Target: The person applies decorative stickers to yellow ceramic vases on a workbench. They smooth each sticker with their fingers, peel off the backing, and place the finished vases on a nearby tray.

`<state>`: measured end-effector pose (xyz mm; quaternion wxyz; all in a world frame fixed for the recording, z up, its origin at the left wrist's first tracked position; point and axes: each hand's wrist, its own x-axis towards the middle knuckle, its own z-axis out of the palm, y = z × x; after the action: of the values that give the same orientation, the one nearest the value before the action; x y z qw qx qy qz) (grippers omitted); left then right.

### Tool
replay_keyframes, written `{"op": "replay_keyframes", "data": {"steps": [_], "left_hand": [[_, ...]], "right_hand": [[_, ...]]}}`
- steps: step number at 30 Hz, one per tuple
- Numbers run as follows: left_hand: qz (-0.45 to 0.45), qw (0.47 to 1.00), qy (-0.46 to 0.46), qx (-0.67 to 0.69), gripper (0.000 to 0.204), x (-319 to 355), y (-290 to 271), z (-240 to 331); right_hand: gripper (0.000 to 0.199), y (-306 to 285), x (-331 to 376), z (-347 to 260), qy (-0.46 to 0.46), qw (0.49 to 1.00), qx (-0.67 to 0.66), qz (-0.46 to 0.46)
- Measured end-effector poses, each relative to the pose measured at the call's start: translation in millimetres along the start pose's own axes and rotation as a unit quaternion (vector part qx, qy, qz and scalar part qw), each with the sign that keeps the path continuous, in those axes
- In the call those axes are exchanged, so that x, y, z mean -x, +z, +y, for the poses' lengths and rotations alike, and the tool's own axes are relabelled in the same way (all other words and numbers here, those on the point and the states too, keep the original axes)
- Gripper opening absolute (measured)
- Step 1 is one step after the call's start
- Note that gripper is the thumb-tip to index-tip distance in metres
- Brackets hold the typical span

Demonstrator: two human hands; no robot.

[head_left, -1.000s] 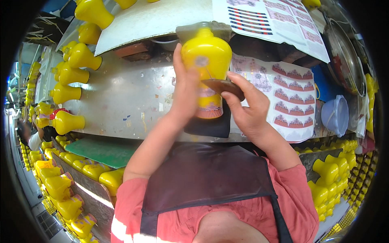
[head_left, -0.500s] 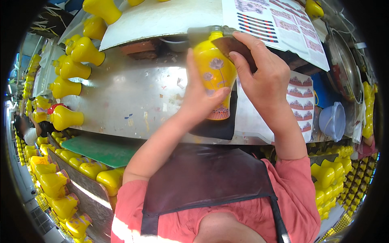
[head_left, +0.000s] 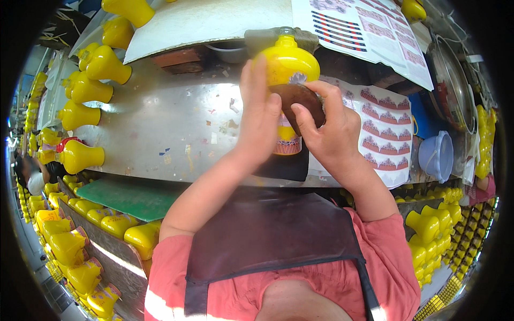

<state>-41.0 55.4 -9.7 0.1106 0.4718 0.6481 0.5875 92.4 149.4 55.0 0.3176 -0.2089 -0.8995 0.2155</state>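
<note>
A glossy yellow vase-shaped bottle (head_left: pixel 286 67) stands upright over the metal worktable (head_left: pixel 160 128), with a red patterned band near its base. My left hand (head_left: pixel 259 109) wraps its left side, fingers pointing up. My right hand (head_left: pixel 326 131) presses a dark brown pad (head_left: pixel 297 101) against the bottle's front, just under a small decal. A dark mat (head_left: pixel 286 166) lies under the bottle.
A sheet of red patterned decals (head_left: pixel 385 136) lies to the right, with a blue plastic bowl (head_left: pixel 436 155) beyond it. More yellow bottles (head_left: pixel 85 88) line the table's left edge and fill racks at lower left and right. A green mat (head_left: pixel 128 195) lies at the near edge.
My right hand came down from the bottle's top to its front, pressing the brown pad there. The bottle has tilted back to upright in my left hand.
</note>
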Motion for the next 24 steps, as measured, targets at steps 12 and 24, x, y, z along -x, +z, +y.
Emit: {"op": "replay_keyframes", "data": {"steps": [12, 24], "left_hand": [[-0.015, 0.999, -0.048, 0.003, 0.081, -0.8, -0.3, 14.1], [-0.010, 0.998, -0.061, -0.033, 0.113, -1.3, 2.7, 20.3]], "right_hand": [[0.036, 11.7, -8.7, 27.4, -0.124, 0.981, 0.050, 0.139], [0.036, -7.6, -22.7, 16.6, -0.089, 0.994, -0.053, 0.020]]}}
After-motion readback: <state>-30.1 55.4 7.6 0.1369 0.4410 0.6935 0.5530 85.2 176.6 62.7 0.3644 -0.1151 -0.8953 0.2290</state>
